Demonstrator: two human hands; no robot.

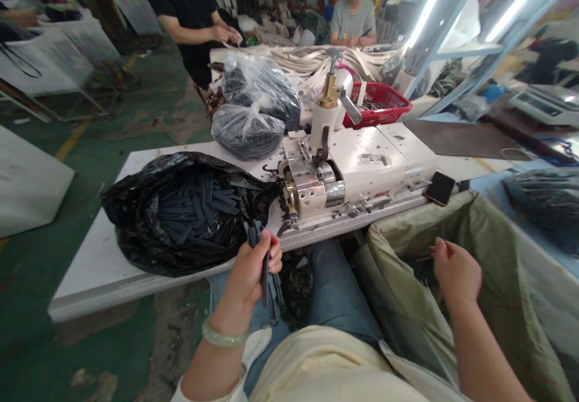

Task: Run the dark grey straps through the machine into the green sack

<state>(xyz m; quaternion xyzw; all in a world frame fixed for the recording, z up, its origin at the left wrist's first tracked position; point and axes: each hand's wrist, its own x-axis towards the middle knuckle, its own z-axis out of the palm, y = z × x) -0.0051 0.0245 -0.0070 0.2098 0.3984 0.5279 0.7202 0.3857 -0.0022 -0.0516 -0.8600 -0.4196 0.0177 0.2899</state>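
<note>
Several dark blue-grey strips are bunched in my left hand, which is closed around them above my lap. Just beyond it lies a black plastic bag, its mouth spread wide over a heap of similar strips. My right hand is over the mouth of a large green woven sack, fingers pinched together. A small dark piece sticks up from that pinch, too small to name. Between the hands, at the table edge, stands a white machine with metal rollers.
Clear plastic bags of dark pieces sit behind the black bag. A red basket stands beyond the machine. A phone lies at the table's right end, by the sack. Two people work across the table.
</note>
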